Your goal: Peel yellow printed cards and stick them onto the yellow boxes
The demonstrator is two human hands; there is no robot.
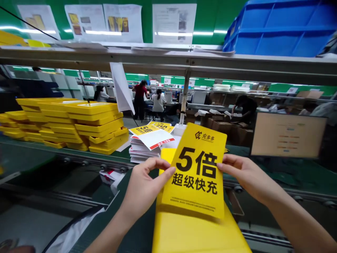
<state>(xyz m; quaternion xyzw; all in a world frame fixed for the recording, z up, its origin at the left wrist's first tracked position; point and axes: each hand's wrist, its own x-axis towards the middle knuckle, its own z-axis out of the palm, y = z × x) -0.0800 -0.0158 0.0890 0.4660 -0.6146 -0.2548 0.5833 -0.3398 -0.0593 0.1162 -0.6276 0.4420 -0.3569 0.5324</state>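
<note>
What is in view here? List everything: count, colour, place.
Printed card: 1, yellow, held up between both hands
Flat pack: 1, yellow, directly below the card
Trays: many, yellow, stacked at left
Leaflet stack: 1, white and yellow, beyond the card
Crate: 1, blue, upper shelf, right
Monitor: 1, pale screen, right
Cardboard boxes: several, brown, mid-distance
Co-workers: at least four, background
Left hand: 1, on card's left edge
Right hand: 1, on card's right edge

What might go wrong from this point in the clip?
The yellow card, pinched only at its edges by the left hand and right hand, might slip or crease. The loose stack of leaflets could slide. The yellow trays, stacked unevenly, might topple if bumped.
</note>
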